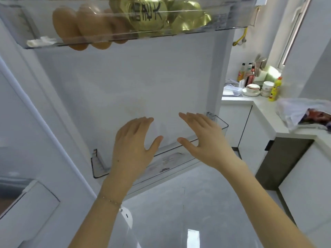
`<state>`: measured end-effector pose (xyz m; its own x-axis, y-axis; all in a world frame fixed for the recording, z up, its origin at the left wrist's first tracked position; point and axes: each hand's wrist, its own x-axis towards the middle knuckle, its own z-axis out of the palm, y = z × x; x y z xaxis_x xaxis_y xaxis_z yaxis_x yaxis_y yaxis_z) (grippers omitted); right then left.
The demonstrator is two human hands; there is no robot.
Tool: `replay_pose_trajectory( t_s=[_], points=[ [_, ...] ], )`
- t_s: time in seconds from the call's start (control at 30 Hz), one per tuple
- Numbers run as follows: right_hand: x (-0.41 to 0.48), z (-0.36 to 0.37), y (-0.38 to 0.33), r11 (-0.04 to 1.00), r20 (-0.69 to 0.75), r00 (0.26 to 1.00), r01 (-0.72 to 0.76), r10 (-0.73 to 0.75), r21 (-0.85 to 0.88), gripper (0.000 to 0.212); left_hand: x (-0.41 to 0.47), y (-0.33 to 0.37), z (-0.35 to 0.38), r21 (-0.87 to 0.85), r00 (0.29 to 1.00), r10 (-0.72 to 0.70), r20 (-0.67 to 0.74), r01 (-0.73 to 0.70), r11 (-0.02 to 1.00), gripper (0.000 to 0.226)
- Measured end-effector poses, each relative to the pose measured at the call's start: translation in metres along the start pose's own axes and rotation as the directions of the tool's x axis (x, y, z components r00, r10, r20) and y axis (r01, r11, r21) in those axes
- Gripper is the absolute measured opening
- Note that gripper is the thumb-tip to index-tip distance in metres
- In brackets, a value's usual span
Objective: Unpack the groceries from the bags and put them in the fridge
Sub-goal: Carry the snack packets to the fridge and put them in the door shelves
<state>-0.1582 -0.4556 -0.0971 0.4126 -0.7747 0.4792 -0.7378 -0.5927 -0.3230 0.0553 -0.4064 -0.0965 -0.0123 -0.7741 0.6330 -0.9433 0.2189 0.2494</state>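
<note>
A: Status?
B: left grip (pixel 132 147) and right grip (pixel 202 138) both released, empty, over lower door bin (pixel 100 167).
A: Groceries?
B: bag (pixel 293 108) on counter (pixel 265 115), far right, contents blurred. Eggs (pixel 78 27) in top bin (pixel 232 24), cut off.

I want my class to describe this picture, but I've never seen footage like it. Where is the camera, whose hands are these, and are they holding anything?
There is no robot here. The camera sits on a person's head and looks down at their own bare hands. The left hand and right hand are open and hold nothing, in front of the lower shelf of an open fridge door. The upper shelf holds eggs and gold packets. A bag lies on the counter at right.
</note>
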Motion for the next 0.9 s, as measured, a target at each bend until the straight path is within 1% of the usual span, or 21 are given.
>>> replay_pose_trajectory(
  t_s=[0.17,0.27,0.37,0.53,0.63,0.73,0.8,0.9],
  points=[
    [-0.023,-0.026,0.040,0.990,-0.049,0.990,-0.134,0.131,-0.052,0.068,0.011,0.043,0.036,0.041,0.992,0.113,0.057,-0.115,0.993,0.066],
    [-0.042,-0.046,0.078,0.969,-0.058,0.973,-0.229,0.224,-0.089,0.070,0.025,0.078,0.061,0.021,0.979,0.155,0.129,-0.158,0.987,0.070],
    [-0.067,-0.069,0.121,0.940,-0.069,0.947,-0.321,0.315,-0.115,0.070,0.042,0.122,0.091,-0.006,0.961,0.217,0.170,-0.220,0.976,0.070],
    [-0.114,-0.111,0.199,0.869,-0.093,0.882,-0.471,0.462,-0.152,0.070,0.065,0.213,0.157,-0.097,0.926,0.320,0.200,-0.307,0.947,0.070],
    [-0.142,-0.136,0.244,0.826,-0.113,0.844,-0.536,0.524,-0.176,0.070,0.072,0.266,0.196,-0.159,0.909,0.357,0.217,-0.328,0.931,0.071],
    [-0.174,-0.160,0.289,0.770,-0.126,0.791,-0.611,0.598,-0.186,0.070,0.075,0.320,0.236,-0.237,0.885,0.396,0.246,-0.341,0.910,0.072],
    [-0.193,-0.174,0.315,0.734,-0.129,0.759,-0.651,0.639,-0.192,0.071,0.079,0.351,0.259,-0.268,0.864,0.429,0.265,-0.361,0.893,0.073],
    [-0.217,-0.193,0.352,0.679,-0.148,0.713,-0.699,0.686,-0.222,0.071,0.087,0.398,0.298,-0.302,0.812,0.484,0.325,-0.396,0.867,0.072]
  ],
)
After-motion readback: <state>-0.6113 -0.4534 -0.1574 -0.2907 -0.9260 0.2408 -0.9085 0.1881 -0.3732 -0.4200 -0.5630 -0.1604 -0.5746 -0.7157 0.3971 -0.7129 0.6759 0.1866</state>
